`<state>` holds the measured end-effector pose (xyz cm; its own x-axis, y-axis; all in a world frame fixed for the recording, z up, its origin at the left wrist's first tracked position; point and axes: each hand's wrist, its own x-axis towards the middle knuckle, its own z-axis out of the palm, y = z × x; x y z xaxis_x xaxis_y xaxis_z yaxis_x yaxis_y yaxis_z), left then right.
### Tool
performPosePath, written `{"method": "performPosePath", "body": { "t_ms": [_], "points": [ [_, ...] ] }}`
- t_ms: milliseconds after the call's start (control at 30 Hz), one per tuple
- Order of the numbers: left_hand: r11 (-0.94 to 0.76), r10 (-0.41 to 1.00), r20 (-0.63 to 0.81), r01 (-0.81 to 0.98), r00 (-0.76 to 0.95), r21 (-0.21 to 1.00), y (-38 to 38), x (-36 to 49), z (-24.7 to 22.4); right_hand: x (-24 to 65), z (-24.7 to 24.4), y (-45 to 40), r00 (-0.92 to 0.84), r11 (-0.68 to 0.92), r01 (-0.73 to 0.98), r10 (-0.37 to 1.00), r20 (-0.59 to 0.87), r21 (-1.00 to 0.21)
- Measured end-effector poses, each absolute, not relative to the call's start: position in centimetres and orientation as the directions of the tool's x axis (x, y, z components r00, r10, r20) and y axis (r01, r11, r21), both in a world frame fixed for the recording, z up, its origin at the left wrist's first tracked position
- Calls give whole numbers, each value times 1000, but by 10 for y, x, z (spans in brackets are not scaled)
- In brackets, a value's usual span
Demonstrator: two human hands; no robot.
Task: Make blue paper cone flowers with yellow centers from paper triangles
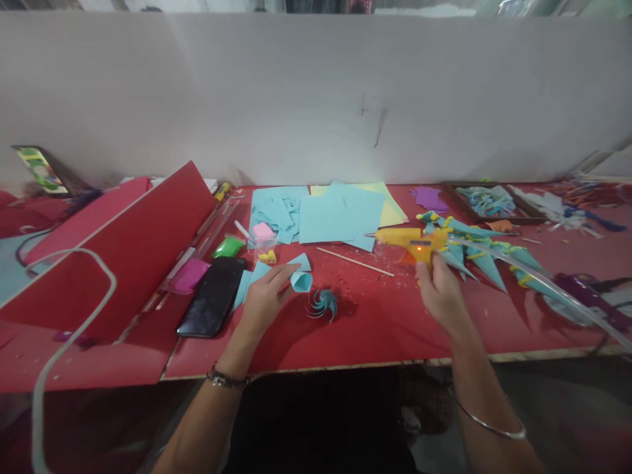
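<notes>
Between the fingers of my left hand (266, 294) is a small rolled blue paper cone (301, 282), its wide mouth turned toward me. My right hand (441, 289) grips the handle of a yellow glue gun (405, 237), whose nozzle points left and whose small light glows orange. A long clear glue stick (543, 266) sticks out of its back. On the red table, just right of the cone and touched by neither hand, lies a curled blue paper swirl (324, 303). Several blue cones with yellow trim (488, 266) lie behind and right of the glue gun.
Blue paper sheets (323, 214) and cut pieces lie at the back. A thin wooden stick (355, 261) crosses the middle. To the left are a black phone (212, 296), a green packet (228, 246) and a standing red board (123, 257). A scrap tray (530, 209) sits back right.
</notes>
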<state>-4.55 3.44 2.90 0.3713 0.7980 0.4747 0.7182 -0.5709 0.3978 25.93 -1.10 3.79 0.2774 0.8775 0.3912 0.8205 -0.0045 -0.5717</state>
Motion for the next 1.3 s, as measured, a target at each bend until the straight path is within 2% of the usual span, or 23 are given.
{"method": "performPosePath", "body": {
  "t_ms": [133, 400, 600, 800, 1300],
  "points": [
    [-548, 818, 441, 734, 369, 402, 36, -46, 25, 225, 54, -24, 210, 24, 844, 904, 371, -536],
    [-538, 819, 433, 766, 377, 352, 33, -40, 30, 194, 54, -25, -22, 189, 919, 901, 433, -346],
    [-578, 786, 439, 771, 436, 268, 29, -39, 36, 190, 54, -24, -59, 204, 941, 884, 464, -269],
    [-593, 767, 459, 768, 449, 240, 28, -42, 36, 187, 58, -25, -81, 201, 959, 868, 490, -199],
    [-606, 726, 478, 788, 494, 105, 24, -48, 47, 186, 64, -26, -134, 239, 960, 850, 509, -147]
  ]
}}
